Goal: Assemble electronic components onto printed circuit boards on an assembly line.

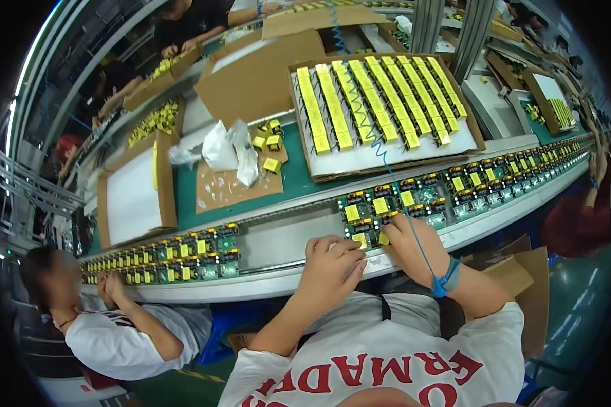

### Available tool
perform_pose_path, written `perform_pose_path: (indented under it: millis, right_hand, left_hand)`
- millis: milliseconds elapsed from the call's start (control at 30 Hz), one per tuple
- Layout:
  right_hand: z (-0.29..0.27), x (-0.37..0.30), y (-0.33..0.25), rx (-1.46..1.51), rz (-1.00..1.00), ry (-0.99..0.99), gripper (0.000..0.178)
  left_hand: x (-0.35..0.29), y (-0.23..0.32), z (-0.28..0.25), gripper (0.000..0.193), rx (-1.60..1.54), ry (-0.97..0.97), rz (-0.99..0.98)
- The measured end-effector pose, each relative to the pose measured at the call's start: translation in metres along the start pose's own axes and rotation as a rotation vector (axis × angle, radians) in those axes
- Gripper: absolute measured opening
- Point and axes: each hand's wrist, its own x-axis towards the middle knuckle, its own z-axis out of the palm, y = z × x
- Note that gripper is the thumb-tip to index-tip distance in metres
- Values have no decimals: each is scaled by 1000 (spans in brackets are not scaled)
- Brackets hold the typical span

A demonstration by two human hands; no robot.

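Observation:
My left hand [334, 266] is at the near rail of the conveyor, fingers curled together beside the left end of a panel of green circuit boards [351, 228]. Whatever is under those fingers is hidden. My right hand [414, 249] bends over the same panel, its fingertips closed on a small yellow-wrapped transformer [384, 239] at the near row. Other yellow transformers [352, 213] sit upright on the boards, among black and orange parts. A blue wrist strap [447, 278] is around my right wrist, its coiled cord rising across the panel.
Beyond the conveyor [288, 244] lies a cardboard tray [394, 112] with rows of yellow transformers on white foam. Left of it are loose transformers [270, 144], plastic bags [227, 150] and an open box [132, 203]. A co-worker [125, 325] sits at left; another's arm [594, 183] is at far right.

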Motion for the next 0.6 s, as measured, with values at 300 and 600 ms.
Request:
perform_pose_path:
  millis: [300, 600]
  right_hand:
    - [0, -4, 12, 427, 91, 119, 23]
    - [0, -41, 21, 98, 85, 196, 24]
  left_hand:
    - [56, 6, 7, 34, -146, -42, 58]
    - [61, 5, 12, 37, -12, -95, 144]
